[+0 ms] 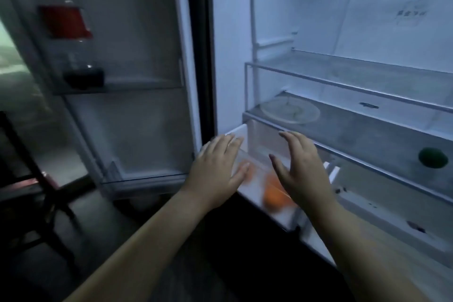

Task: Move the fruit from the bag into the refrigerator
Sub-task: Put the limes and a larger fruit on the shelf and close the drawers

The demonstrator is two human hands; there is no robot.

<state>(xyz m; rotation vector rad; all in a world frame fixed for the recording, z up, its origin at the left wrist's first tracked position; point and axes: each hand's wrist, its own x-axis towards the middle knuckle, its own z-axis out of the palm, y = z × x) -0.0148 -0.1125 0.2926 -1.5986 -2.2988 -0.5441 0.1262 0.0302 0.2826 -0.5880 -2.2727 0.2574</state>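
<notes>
Looks nearly done: orange fruit (274, 193) lies in the fridge (230, 56) drawer (236, 130), green fruit (432, 157) on the shelf (367, 135) at its 3 o'clock. Left hand (218, 169) and right hand (301, 169) are flat and empty over the drawer. Bag unseen; drawer not yet closed.

1. Refrigerator (230, 56): door swung open to the left, interior lit, white walls.
2. Clear drawer (235, 131) at bottom left, pulled partway out.
3. Orange fruit (274, 195): round, blurred, inside the drawer at its front wall. There's an orange smear left of it; can't tell if that's a second fruit.
4. Green fruit (433, 157): round, dark, on the lowest shelf (355, 140), near the front edge, far right.
</notes>
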